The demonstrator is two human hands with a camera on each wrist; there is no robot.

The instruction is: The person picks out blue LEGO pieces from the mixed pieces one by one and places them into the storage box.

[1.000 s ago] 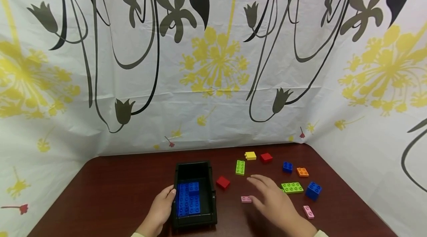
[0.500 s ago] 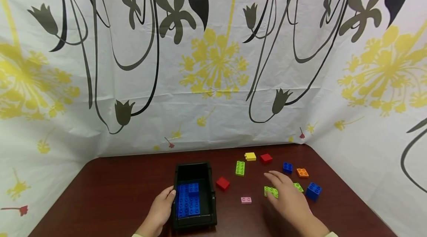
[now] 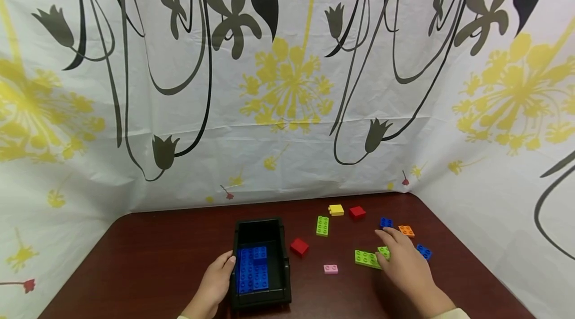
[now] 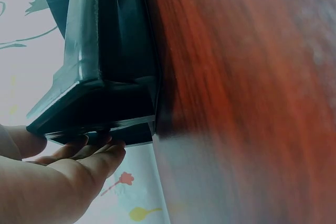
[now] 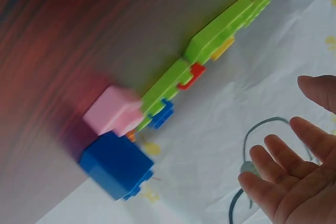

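My left hand grips the near-left side of a black plastic bin, thumb over the rim. In the left wrist view, the fingers reach along the bin's outer wall. Inside the bin lie several blue toy bricks. My right hand hovers over the right-hand bricks with fingers spread and holds nothing. It is nearest a lime green brick, a second green one and a tall blue brick. A pink brick shows in the right wrist view; the hand hides it in the head view.
Another pink brick and a red brick lie right of the bin. Farther back are a green brick, a yellow one, a red one, a blue one and an orange one. A patterned cloth stands behind the table.
My right hand has moved rightward over the bricks, uncovering the green brick on its left and covering the pink brick at the right. The left hand and bin stay put.
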